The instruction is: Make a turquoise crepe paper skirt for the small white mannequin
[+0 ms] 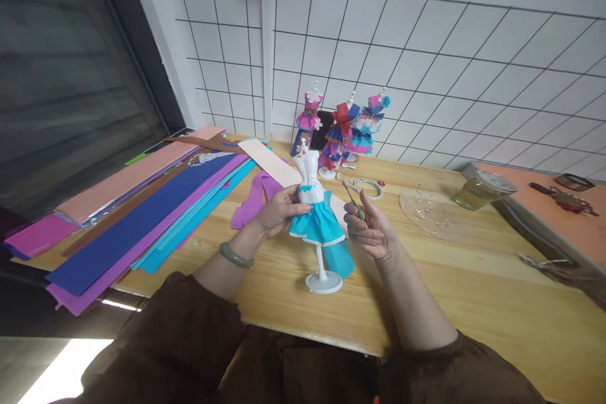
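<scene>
A small white dress form (pixel 308 167) stands upright on a round base, wearing a short turquoise skirt (pixel 318 224) with a white hem. My left hand (pixel 283 209) pinches the form at its waist, by the skirt's top edge. To the right of the skirt, my right hand (pixel 372 227) is closed around small scissors (pixel 353 197), whose blades point up and to the left. Behind the skirt hangs or lies a turquoise strip (pixel 339 259); where it is attached is hidden.
Long coloured paper strips (pixel 127 227) are piled at left. Purple paper (pixel 250 205) lies behind my left hand. Dressed forms (pixel 337 129) stand by the wall grid. At right are a tape roll (pixel 368 188), a clear plate (pixel 428 214) and a jar (pixel 483 189).
</scene>
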The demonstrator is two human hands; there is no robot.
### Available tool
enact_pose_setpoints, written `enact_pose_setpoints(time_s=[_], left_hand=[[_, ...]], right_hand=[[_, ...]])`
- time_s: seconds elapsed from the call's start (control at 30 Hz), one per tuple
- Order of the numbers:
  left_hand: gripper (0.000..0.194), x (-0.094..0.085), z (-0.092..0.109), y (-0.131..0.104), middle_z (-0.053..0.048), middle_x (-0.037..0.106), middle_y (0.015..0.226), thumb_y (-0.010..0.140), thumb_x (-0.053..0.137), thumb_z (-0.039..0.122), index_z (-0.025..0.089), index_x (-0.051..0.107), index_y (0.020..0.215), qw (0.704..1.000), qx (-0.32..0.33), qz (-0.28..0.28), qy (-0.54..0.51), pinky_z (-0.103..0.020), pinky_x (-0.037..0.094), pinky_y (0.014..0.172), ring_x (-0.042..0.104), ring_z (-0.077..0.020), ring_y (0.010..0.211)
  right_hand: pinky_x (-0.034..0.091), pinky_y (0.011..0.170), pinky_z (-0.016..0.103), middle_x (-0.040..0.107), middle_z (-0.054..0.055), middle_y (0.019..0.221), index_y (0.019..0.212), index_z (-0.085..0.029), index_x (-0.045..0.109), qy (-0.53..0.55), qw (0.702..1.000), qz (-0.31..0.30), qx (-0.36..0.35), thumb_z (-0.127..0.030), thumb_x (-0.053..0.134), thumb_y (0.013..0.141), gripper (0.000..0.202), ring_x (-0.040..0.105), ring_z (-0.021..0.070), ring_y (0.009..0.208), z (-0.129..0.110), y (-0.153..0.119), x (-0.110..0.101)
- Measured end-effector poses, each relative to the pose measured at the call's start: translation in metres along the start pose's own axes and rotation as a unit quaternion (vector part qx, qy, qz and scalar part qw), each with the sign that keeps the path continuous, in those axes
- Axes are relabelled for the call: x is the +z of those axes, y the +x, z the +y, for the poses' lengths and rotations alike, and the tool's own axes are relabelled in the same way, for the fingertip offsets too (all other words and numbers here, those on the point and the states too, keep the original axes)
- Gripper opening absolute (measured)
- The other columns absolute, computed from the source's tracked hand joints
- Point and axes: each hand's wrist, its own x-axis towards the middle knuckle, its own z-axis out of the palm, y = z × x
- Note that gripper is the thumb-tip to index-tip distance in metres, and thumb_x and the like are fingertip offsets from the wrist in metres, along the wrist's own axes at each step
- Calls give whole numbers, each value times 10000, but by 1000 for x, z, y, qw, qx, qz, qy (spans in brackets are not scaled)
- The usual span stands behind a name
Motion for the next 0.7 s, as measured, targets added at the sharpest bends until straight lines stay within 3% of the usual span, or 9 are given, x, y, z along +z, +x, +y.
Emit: enact_pose_setpoints(time_s=[0.07,0.13,0.2,0.3,0.4,0.5,0.6,0.67,0.7], left_hand=[[424,-1,1,1,-55,676,859,549,796,193,154,650,945,1000,-4,4,-4,-277,485,727,630,-165,780],[422,-3,1,2,-59,681,859,549,795,197,151,648,943,1000,-3,9,-4,-276,488,715,637,-172,780],[413,-6,1,2,-62,688,858,563,788,201,155,645,947,1000,3,13,-5,-282,490,716,645,-183,785],[441,-12,2,2,-62,696,870,597,769,212,170,628,1013,1000,10,9,-23,-306,495,744,657,-197,797],[519,-17,6,1,-61,699,864,606,758,234,172,593,1095,998,-2,-5,-62,-309,495,736,662,-197,784],[594,-21,8,-1,-53,687,830,590,754,254,154,565,1143,995,5,-25,-99,-286,483,738,654,-193,800],[595,-26,7,-3,-42,658,775,586,743,272,134,570,1138,992,28,-42,-116,-275,467,746,638,-184,792],[592,-29,5,-3,-33,637,748,574,743,280,131,582,1123,990,24,-58,-125,-267,462,720,628,-171,750],[589,-30,3,-4,-29,628,743,566,745,282,135,588,1114,989,16,-66,-130,-261,461,704,622,-163,731]], right_hand=[[44,258,120,378,-106,475,703,-185,463,-26,999,31,-12,-569,339,873,438,23,-2,292,-4,0,0],[125,273,135,425,-77,516,744,-178,509,-111,987,106,-43,-564,362,864,430,146,13,296,-7,2,-4],[240,316,161,468,-47,555,804,-178,556,-265,932,236,-75,-534,361,872,412,294,46,338,-8,6,-11],[391,456,228,541,22,631,796,-165,596,-435,807,392,-75,-454,415,869,349,500,122,511,-7,9,-31],[453,680,334,615,131,782,735,-150,617,-487,742,459,-43,-357,523,822,243,591,236,822,-5,8,-52],[373,892,478,611,227,1025,846,-126,663,-523,696,492,-31,-316,581,784,216,507,345,1087,-3,6,-59],[274,988,540,515,231,1256,1070,-129,642,-555,678,476,-78,-338,585,787,356,367,376,1246,-1,9,-47],[312,1002,489,526,170,1283,1160,-169,607,-550,717,406,-137,-397,558,810,420,396,324,1249,5,14,-31],[344,993,470,549,153,1267,1171,-172,601,-515,768,335,-182,-433,542,821,441,440,305,1220,10,17,-22]])
